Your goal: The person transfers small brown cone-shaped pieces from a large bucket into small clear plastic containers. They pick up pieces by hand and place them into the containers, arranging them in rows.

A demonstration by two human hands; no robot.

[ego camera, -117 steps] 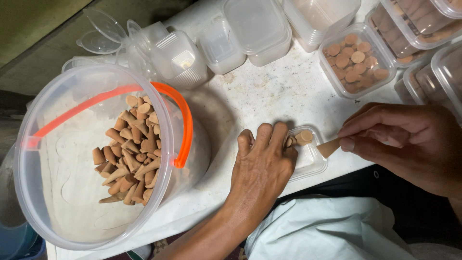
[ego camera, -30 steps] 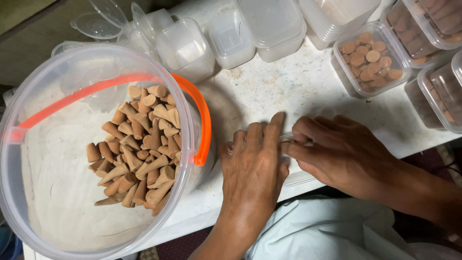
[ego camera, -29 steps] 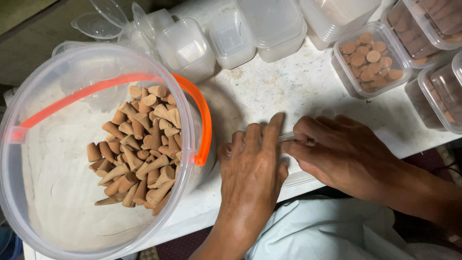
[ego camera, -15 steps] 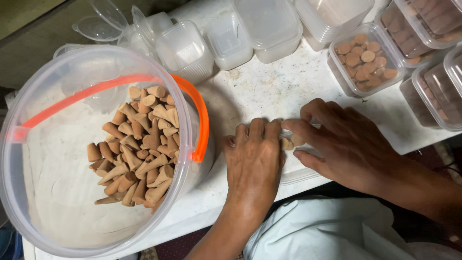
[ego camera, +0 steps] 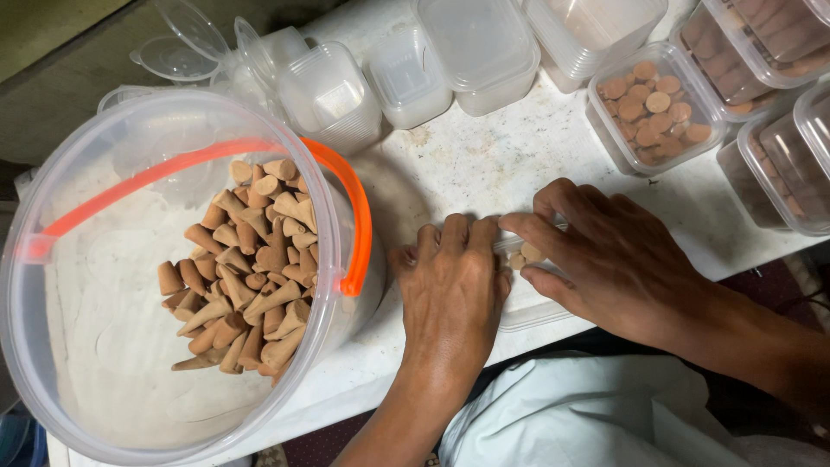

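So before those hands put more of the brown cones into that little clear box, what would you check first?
1. Small clear plastic box steadied: ok, the left hand rests against it.
2. Room left in the box: cannot tell, the right hand covers most of it; only a few brown cones show.
3. Supply: ok, the big clear bucket with the orange handle holds a pile of loose cones.
4. Cones standing upright in the box: cannot tell.
5. Spare empty clear containers: ok, several stand at the white table's back.
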